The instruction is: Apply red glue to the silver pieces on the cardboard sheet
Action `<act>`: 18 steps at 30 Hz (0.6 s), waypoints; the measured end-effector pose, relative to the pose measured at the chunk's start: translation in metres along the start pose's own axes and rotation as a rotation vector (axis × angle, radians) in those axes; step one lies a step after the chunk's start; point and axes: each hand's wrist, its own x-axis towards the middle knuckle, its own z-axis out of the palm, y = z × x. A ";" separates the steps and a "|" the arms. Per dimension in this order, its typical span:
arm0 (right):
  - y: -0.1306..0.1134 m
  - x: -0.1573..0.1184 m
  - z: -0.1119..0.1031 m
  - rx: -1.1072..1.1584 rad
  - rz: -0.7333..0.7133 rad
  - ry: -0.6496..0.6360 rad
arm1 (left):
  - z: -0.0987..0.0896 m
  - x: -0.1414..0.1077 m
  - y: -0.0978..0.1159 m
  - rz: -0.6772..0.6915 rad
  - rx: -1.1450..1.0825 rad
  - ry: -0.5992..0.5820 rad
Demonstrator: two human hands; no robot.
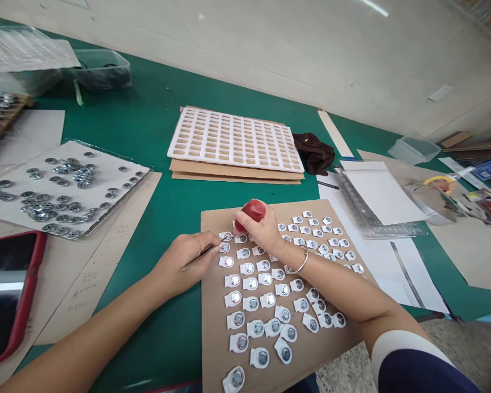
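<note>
A brown cardboard sheet (216,360) lies on the green table, bearing rows of small white pieces, each with a round silver metal part (263,357) on it. My left hand (188,256) pinches thin metal tweezers (198,257), their tip at a piece near the sheet's upper left corner. Beside it, my right hand (265,232) is wrapped round a red rounded object (252,212) just above the upper rows. The lower end of the red object is hidden by my fingers.
A white grid tray (233,140) on cardboard lies beyond the sheet, with a dark cloth (316,153) beside it. Loose metal discs (43,210) lie on white paper at left, near a red-edged phone (8,289). Clear plastic packets (376,218) and a yellow-handled tool (439,180) are at right.
</note>
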 end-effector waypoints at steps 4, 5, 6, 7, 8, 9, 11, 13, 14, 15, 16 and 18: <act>-0.009 0.009 -0.009 0.227 0.135 0.005 | 0.001 -0.001 -0.002 -0.003 0.013 0.002; -0.012 0.014 -0.014 0.299 0.163 0.040 | 0.001 -0.001 -0.002 -0.003 0.015 0.007; -0.015 0.019 -0.019 0.363 0.187 0.086 | 0.001 -0.001 -0.002 -0.003 0.015 0.017; -0.018 0.024 -0.024 0.413 0.206 0.138 | 0.002 -0.002 -0.001 -0.005 0.013 0.034; -0.021 0.028 -0.030 0.450 0.222 0.183 | 0.002 -0.002 0.000 -0.012 0.005 0.059; -0.024 0.032 -0.036 0.476 0.235 0.211 | 0.002 -0.002 0.002 -0.027 -0.008 0.093; -0.030 0.036 -0.048 0.505 0.244 0.219 | 0.000 -0.001 0.007 -0.079 -0.036 0.183; -0.035 0.036 -0.059 0.519 0.229 0.194 | -0.003 0.001 0.013 -0.156 -0.064 0.270; -0.037 0.035 -0.064 0.519 0.218 0.175 | -0.005 0.003 0.017 -0.193 -0.076 0.301; -0.039 0.034 -0.068 0.514 0.208 0.153 | -0.007 0.006 0.020 -0.221 -0.085 0.314; -0.040 0.034 -0.072 0.503 0.199 0.127 | -0.010 0.009 0.023 -0.241 -0.093 0.315; -0.041 0.033 -0.076 0.471 0.185 0.073 | -0.014 0.015 0.030 -0.252 -0.113 0.301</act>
